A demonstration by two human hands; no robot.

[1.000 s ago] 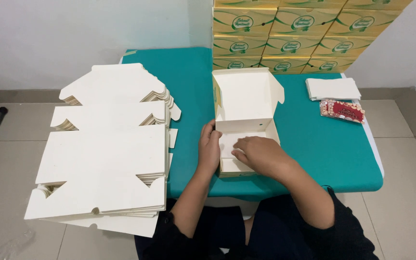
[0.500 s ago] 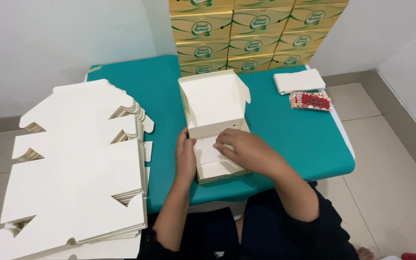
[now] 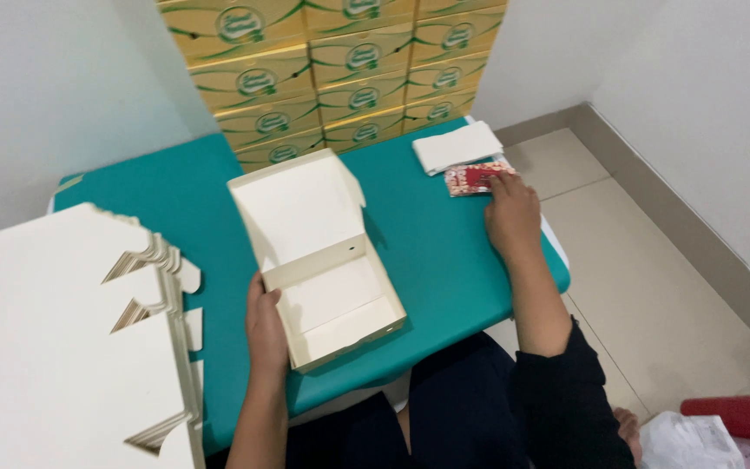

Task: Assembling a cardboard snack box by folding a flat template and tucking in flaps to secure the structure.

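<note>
Right hand [image 3: 510, 211] has left the folded white cardboard box [image 3: 319, 260] and now sits at the upper right of the teal table [image 3: 444, 243], fingertips touching the small red-and-white patterned packet [image 3: 476, 178]; whether it grips the packet I cannot tell. Camera view has also swung right since earlier.

Largest first: stack of flat white die-cut cardboard blanks [image 3: 62, 339] fills the lower left of the frame. Wall of yellow-green printed cartons [image 3: 332, 69] runs across the top centre, behind the table. White box stands at frame centre on the table, lid flap up and open, tray empty. Folded white stack of sheets [image 3: 457, 146] lies at upper right, just above the packet. Left hand [image 3: 266, 326] holds the box's left wall near the lower centre, thumb against the side. Hands are well apart.
</note>
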